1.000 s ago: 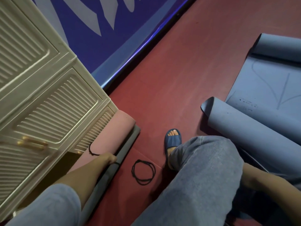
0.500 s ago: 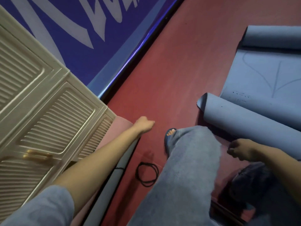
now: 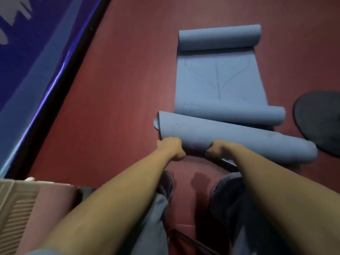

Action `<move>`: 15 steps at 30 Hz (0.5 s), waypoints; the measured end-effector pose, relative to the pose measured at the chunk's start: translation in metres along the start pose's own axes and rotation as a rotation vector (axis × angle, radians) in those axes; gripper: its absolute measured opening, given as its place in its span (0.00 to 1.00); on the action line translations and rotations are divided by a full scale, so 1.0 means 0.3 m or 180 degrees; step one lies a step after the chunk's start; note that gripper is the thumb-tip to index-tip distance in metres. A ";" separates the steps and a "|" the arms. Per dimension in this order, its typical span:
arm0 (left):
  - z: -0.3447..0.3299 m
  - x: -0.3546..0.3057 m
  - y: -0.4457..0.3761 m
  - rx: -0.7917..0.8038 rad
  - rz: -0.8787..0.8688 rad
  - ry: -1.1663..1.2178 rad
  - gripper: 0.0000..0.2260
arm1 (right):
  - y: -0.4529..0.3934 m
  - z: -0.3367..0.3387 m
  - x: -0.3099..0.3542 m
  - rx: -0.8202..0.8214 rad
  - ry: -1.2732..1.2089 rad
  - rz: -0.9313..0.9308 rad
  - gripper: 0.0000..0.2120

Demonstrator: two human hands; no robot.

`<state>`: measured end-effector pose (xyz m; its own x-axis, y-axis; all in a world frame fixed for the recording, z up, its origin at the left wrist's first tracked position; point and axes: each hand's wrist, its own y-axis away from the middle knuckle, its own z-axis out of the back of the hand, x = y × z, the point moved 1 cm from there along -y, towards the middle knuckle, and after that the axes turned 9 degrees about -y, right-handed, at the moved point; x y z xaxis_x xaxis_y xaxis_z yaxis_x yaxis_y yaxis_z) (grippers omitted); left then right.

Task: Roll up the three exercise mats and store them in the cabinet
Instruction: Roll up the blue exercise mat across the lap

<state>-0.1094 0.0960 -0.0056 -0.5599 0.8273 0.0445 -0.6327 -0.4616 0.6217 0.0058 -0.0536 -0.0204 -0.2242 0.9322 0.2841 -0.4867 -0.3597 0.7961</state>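
At lower left, a rolled pink mat lies against the cabinet. Farther out on the red floor, the left hand and right hand each grip the near edge of a rolled blue mat. Beyond, touching it, a second blue mat lies partly unrolled, both ends curled.

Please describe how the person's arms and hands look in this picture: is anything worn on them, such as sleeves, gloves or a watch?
Both forearms are bare from the bottom of the frame up to the hands. The left hand and right hand wear no gloves, and no watch or bracelet shows at either wrist. The picture is too blurred to tell about rings. The upper arms are out of view.
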 end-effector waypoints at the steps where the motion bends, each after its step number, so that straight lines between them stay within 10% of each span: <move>1: -0.012 0.013 -0.041 0.0150 0.0130 0.0139 0.18 | -0.028 0.007 -0.008 0.0029 -0.0029 -0.0041 0.14; 6: -0.108 0.119 -0.341 0.0259 0.0828 0.1002 0.28 | -0.203 0.018 -0.041 0.0180 -0.0200 -0.0101 0.14; 10: -0.115 0.111 -0.514 -0.0583 0.1112 0.1275 0.25 | -0.309 0.008 -0.048 0.0119 -0.0221 0.0021 0.18; 15: -0.139 -0.013 -0.623 -0.0644 -0.0684 -0.0145 0.35 | -0.364 0.005 -0.041 0.0050 -0.0233 0.0146 0.16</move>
<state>-0.0114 0.1658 -0.1547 -0.3800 0.9244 -0.0335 -0.8305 -0.3249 0.4525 0.0631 -0.0258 -0.1101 -0.1834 0.9154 0.3584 -0.4639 -0.4020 0.7894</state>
